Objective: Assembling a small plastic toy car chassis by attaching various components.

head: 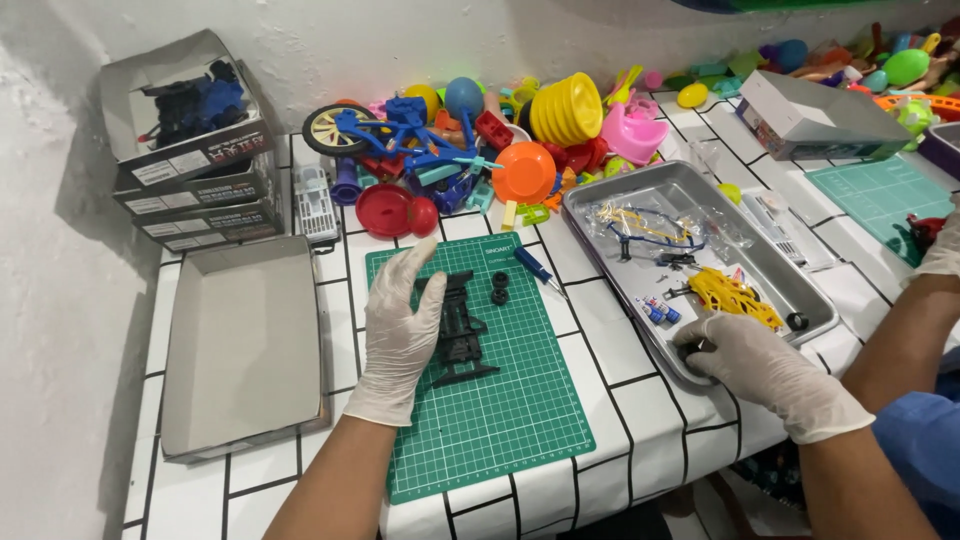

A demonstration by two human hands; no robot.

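While both gloved hands work, the white tiled counter [640, 400] carries everything. Along its left edge lies an open grey box [240, 345]; at the back left corner stands a stack of flat boxes [195, 185], grey with white labels on their front edges, the top one open on blue and black parts. Along the back edge runs a heap of bright toys [480, 140], and toward the back right corner lies a long grey carton [820, 115] with a dark printed side.

Near the front edge sits the green mat [500, 400]. On it the left hand [400, 335] lies flat, fingers spread, steadying the black chassis [462, 335] beside two small black wheels [499, 287] and a blue screwdriver [533, 267]. To do this well, I judge the palm should keep the chassis pinned without covering its sockets.

Right of the mat is the metal tray [610, 200]. At its front corner the right hand [745, 355] pinches a small black part [692, 350]; a light pinch suits a piece so small. Yellow parts [735, 295] lie just behind.
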